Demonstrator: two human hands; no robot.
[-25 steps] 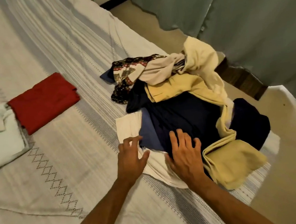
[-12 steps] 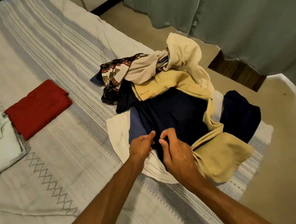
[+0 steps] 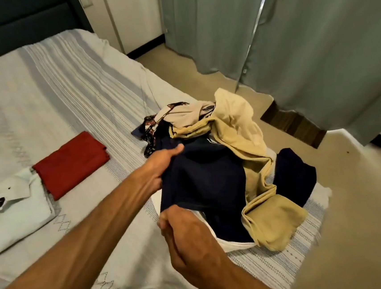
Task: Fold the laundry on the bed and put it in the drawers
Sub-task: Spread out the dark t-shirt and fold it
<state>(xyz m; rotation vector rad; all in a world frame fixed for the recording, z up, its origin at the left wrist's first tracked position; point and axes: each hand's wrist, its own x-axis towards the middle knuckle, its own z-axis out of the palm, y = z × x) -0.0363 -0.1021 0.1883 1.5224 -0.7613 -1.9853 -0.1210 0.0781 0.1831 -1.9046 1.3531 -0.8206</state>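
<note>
Head view: both hands hold the navy garment (image 3: 202,178) atop the laundry pile (image 3: 244,162) at the bed (image 3: 64,98) edge. The left hand (image 3: 161,165) has its grip clamped on the far edge; the right hand (image 3: 184,233) pinches the near hem. A folded red cloth (image 3: 70,163) and white shirt (image 3: 16,207) lie left; the shirt's dark labels are unreadable.

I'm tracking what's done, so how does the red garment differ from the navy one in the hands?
The red garment lies folded flat, untouched; the navy garment is unfolded, bunched, gripped by the left hand and right hand. Red sits apart from the pile; navy is in it. Both are on the bed.
</note>
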